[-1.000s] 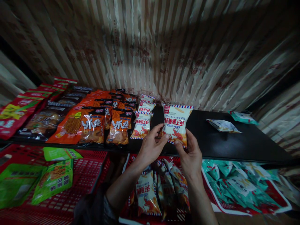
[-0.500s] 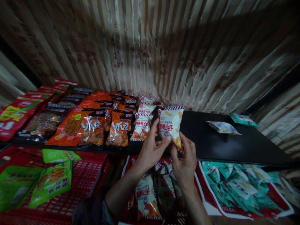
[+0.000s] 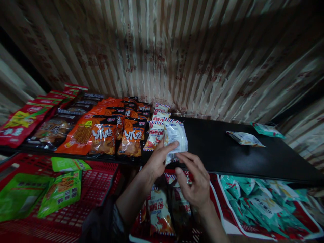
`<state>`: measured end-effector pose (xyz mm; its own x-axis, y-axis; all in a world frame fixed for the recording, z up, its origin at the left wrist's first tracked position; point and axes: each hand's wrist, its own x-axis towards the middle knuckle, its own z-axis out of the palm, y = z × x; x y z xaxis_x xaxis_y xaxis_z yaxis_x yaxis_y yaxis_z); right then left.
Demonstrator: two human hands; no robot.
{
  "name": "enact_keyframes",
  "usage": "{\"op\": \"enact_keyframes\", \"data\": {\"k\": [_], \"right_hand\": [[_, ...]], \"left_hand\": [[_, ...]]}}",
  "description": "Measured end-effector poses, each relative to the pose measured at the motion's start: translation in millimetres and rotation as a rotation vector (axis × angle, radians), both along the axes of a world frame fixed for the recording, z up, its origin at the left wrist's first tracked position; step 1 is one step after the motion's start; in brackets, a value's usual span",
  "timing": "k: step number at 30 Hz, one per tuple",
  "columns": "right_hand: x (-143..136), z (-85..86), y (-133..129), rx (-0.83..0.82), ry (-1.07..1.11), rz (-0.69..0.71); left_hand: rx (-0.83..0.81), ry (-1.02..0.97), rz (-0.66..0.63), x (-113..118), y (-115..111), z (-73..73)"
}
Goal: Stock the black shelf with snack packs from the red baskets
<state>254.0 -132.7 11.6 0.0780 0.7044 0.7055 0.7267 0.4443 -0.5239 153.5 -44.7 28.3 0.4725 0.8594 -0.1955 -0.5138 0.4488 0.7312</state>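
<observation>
A white snack bag (image 3: 180,133) with a red and blue striped top edge shows its printed back above the black shelf (image 3: 210,148). My left hand (image 3: 159,158) grips its lower left side, thumb across the front. Close by the bag's lower right corner, my right hand (image 3: 193,179) has its fingers apart, the fingertips near or lightly touching the bag. Just left of the held bag, a row of similar white bags (image 3: 155,135) stands on the shelf. Orange and black snack bags (image 3: 131,137) stand further left.
Below the shelf are a red basket (image 3: 97,185) with green bags (image 3: 62,193), a basket holding more white bags (image 3: 160,211), and a basket of teal bags (image 3: 263,202). A white bag (image 3: 245,138) and a teal bag (image 3: 268,130) lie on the shelf's right part.
The held bag has turned from its front to its printed back and moved left, nearer the white row. My right hand has loosened from it and spread its fingers.
</observation>
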Motion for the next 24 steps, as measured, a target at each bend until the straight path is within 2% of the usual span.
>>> {"op": "enact_keyframes", "data": {"k": [3, 4, 5, 7, 11, 15, 19, 24], "right_hand": [[12.4, -1.3, 3.2, 0.011, 0.311, -0.242], [16.9, -2.9, 5.3, -0.019, 0.446, -0.284], [21.1, -4.7, 7.5, -0.065, 0.582, -0.287], [27.5, -7.6, 10.9, -0.188, 0.813, -0.205], [29.6, -7.8, 11.6, -0.369, 1.087, -0.096], [26.8, -5.3, 11.1, -0.351, 1.214, -0.045], [29.0, -6.0, 12.8, -0.334, 1.211, -0.027], [29.9, -8.3, 13.0, -0.356, 1.178, -0.012]], "left_hand": [[-0.030, -0.017, -0.075, -0.1, 3.1, -3.3], [-0.034, -0.012, -0.099, -0.1, 3.3, -4.5], [-0.037, 0.000, -0.127, -0.2, 3.2, -5.6], [-0.034, 0.027, -0.193, -0.6, 1.9, -7.8], [-0.013, 0.053, -0.382, -1.9, -2.3, -12.1], [0.089, 0.090, -0.463, -4.0, -4.3, -12.6], [0.224, 0.126, -0.407, -5.0, -3.7, -9.7], [0.270, 0.219, -0.355, -4.0, -1.1, -12.3]]}}
